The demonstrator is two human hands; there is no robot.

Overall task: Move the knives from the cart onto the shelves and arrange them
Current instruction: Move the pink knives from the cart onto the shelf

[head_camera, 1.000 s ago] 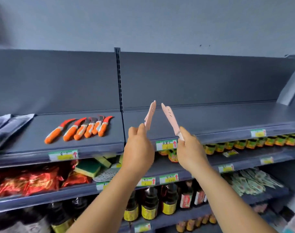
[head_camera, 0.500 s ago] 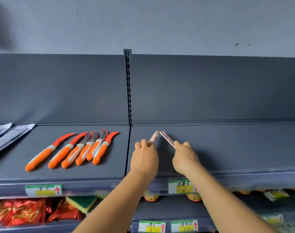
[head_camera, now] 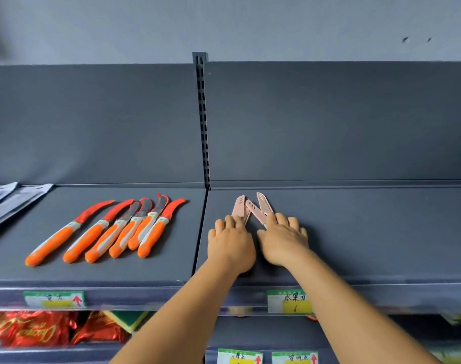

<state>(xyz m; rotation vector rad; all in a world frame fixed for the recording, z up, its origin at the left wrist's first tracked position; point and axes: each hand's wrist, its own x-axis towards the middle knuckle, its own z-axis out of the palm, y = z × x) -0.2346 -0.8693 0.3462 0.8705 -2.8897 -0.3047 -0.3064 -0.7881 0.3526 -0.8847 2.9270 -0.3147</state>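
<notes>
The pink knives (head_camera: 253,210) lie on the right bay of the top shelf (head_camera: 355,232), just past both sets of fingertips, their sheathed blades pointing toward the back panel and crossing one another in a loose fan. The left hand (head_camera: 230,241) rests flat on the leftmost knife, fingers fairly straight; the right hand (head_camera: 283,239) presses likewise on the other two. Both arms reach up and forward, wrists nearly touching. Straightening the fan looks like the next job.
</notes>
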